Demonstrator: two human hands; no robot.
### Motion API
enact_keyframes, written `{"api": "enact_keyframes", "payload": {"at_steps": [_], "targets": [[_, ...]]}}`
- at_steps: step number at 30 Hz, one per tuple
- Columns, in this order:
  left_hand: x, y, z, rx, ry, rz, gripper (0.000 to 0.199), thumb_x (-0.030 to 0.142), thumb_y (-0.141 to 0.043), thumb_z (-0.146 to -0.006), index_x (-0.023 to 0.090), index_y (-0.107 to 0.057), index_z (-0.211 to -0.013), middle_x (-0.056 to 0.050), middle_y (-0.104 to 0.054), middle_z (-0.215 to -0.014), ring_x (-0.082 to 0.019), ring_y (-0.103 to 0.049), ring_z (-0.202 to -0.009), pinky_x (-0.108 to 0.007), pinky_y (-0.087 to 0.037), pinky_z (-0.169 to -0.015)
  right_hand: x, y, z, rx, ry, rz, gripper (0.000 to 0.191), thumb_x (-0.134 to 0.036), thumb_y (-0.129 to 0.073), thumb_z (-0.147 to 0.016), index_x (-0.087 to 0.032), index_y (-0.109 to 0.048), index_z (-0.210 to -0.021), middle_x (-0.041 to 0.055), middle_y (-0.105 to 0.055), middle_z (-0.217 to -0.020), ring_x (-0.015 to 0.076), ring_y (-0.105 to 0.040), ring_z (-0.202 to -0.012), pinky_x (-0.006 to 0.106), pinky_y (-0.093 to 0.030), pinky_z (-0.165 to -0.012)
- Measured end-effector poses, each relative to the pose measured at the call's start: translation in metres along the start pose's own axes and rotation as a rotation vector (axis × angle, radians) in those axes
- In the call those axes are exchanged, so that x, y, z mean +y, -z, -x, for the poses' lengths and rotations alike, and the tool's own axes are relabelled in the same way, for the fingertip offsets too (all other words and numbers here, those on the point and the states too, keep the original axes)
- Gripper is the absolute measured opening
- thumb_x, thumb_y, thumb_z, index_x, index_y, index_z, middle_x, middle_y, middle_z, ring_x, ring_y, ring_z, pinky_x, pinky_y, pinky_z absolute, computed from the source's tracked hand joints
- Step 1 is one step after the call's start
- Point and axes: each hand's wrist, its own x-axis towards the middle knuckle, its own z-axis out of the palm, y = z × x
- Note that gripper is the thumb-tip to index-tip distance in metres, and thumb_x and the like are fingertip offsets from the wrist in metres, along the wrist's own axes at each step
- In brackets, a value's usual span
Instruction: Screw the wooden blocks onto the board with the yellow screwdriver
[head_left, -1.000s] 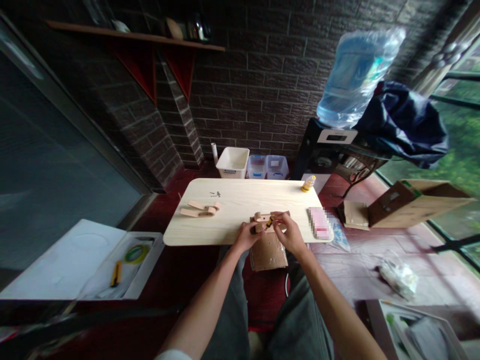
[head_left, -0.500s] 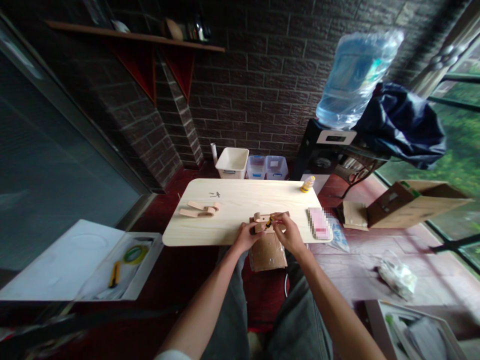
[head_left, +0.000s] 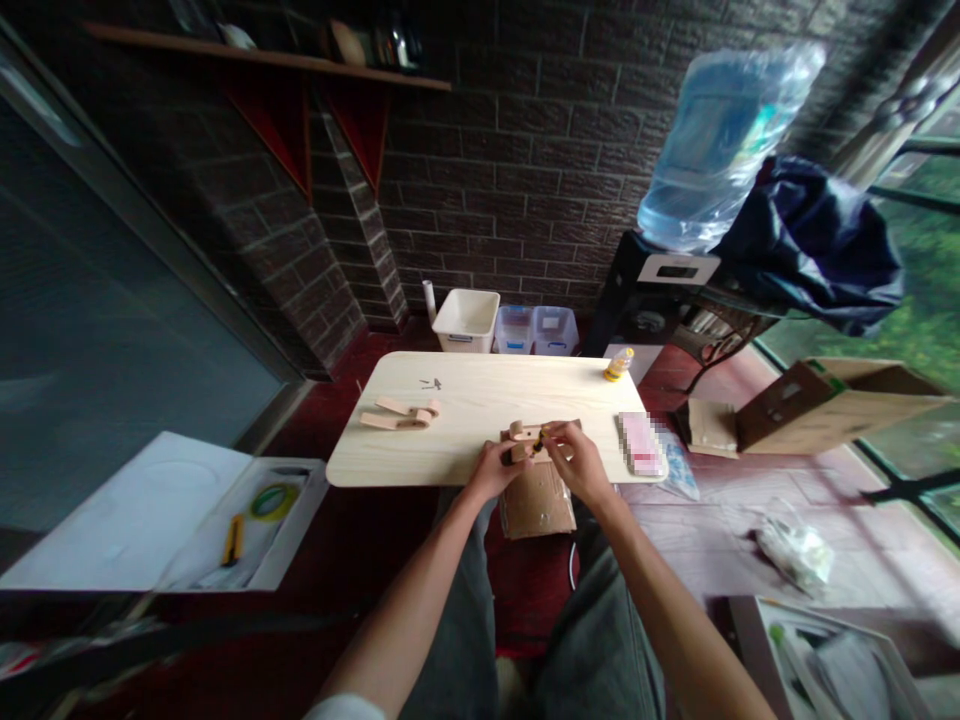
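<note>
My left hand (head_left: 491,472) is closed on a light wooden piece (head_left: 519,453) at the table's front edge. In the fingers of my right hand (head_left: 577,458) is a short yellow-and-black screwdriver (head_left: 540,440), its lower end against the wood. Whether the tip sits in a screw is too small to tell. Under both hands lies a cardboard sheet (head_left: 538,505) that hangs over the edge of the table (head_left: 480,380). More curved wooden pieces (head_left: 401,415) lie on the left of the tabletop, with several small dark screws (head_left: 432,384) behind them.
A clear yellow-based bottle (head_left: 618,366) stands at the table's back right, and a pink, blurred-out object (head_left: 640,445) lies at its right edge. Storage bins (head_left: 466,325) are on the floor behind. An open white box (head_left: 285,520) is at left, a cardboard carton (head_left: 795,410) at right.
The view has shifted slightly. Both hands keep their hold at the wooden piece, and the screwdriver stays at nearly the same spot on it.
</note>
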Motion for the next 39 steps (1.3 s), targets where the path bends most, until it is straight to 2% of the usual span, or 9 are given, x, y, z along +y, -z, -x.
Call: {"api": "enact_keyframes", "payload": {"at_steps": [5, 11, 17, 25, 31, 35, 39], "targets": [[-0.012, -0.003, -0.002, -0.003, -0.021, 0.0, 0.032, 0.032, -0.082, -0.074, 0.018, -0.08, -0.102, -0.005, -0.075, -0.083, -0.021, -0.065, -0.083, -0.03, -0.049, -0.08, -0.001, -0.001, 0.002, 0.041, 0.03, 0.012, 0.01, -0.031, -0.06, -0.097, -0.023, -0.063, -0.101, 0.0108, -0.071, -0.111, 0.0236, -0.07, -0.102, 0.037, -0.062, -0.081], [-0.024, -0.007, -0.004, -0.001, -0.066, -0.042, 0.033, 0.035, -0.08, -0.076, 0.02, -0.08, -0.106, -0.007, -0.077, -0.091, -0.023, -0.065, -0.09, -0.033, -0.048, -0.087, -0.012, 0.004, 0.002, -0.017, 0.045, 0.033, 0.01, -0.027, -0.057, -0.097, -0.024, -0.063, -0.104, 0.0126, -0.071, -0.124, 0.0251, -0.071, -0.105, 0.039, -0.061, -0.083], [-0.031, -0.008, -0.007, -0.012, -0.094, -0.049, 0.037, 0.042, -0.078, -0.077, 0.022, -0.079, -0.109, -0.007, -0.077, -0.1, -0.024, -0.064, -0.097, -0.036, -0.046, -0.091, -0.006, 0.003, 0.001, -0.008, 0.039, 0.028, 0.01, -0.031, -0.057, -0.098, -0.024, -0.063, -0.102, 0.0115, -0.074, -0.112, 0.026, -0.071, -0.105, 0.041, -0.06, -0.086], [-0.024, -0.007, -0.005, -0.003, -0.08, -0.016, 0.032, 0.038, -0.08, -0.076, 0.019, -0.08, -0.102, -0.006, -0.076, -0.088, -0.022, -0.065, -0.085, -0.031, -0.049, -0.082, 0.002, -0.003, 0.0, 0.047, 0.026, 0.035, 0.013, -0.033, -0.058, -0.098, -0.024, -0.065, -0.104, 0.0112, -0.072, -0.113, 0.0247, -0.07, -0.103, 0.04, -0.061, -0.084], [-0.016, -0.005, -0.002, 0.001, -0.056, -0.001, 0.032, 0.036, -0.081, -0.074, 0.018, -0.08, -0.1, -0.004, -0.073, -0.078, -0.019, -0.063, -0.078, -0.028, -0.048, -0.075, 0.0, 0.001, 0.005, 0.019, 0.005, -0.007, 0.014, -0.031, -0.057, -0.097, -0.024, -0.064, -0.107, 0.0129, -0.071, -0.123, 0.0253, -0.072, -0.106, 0.039, -0.063, -0.082], [-0.013, -0.004, -0.001, 0.012, -0.023, 0.003, 0.031, 0.035, -0.082, -0.072, 0.017, -0.08, -0.098, -0.003, -0.072, -0.076, -0.019, -0.063, -0.078, -0.028, -0.048, -0.075, 0.002, 0.002, 0.006, 0.021, 0.022, 0.0, 0.013, -0.032, -0.058, -0.098, -0.023, -0.064, -0.105, 0.0122, -0.073, -0.117, 0.0259, -0.072, -0.105, 0.042, -0.062, -0.086], [-0.011, -0.004, 0.0, 0.011, -0.014, 0.005, 0.029, 0.035, -0.082, -0.072, 0.017, -0.081, -0.096, -0.003, -0.07, -0.073, -0.019, -0.062, -0.076, -0.028, -0.048, -0.075, 0.005, 0.0, 0.004, 0.038, 0.029, 0.002, 0.014, -0.034, -0.057, -0.099, -0.024, -0.064, -0.105, 0.0117, -0.073, -0.112, 0.0244, -0.072, -0.101, 0.04, -0.062, -0.083]]}}
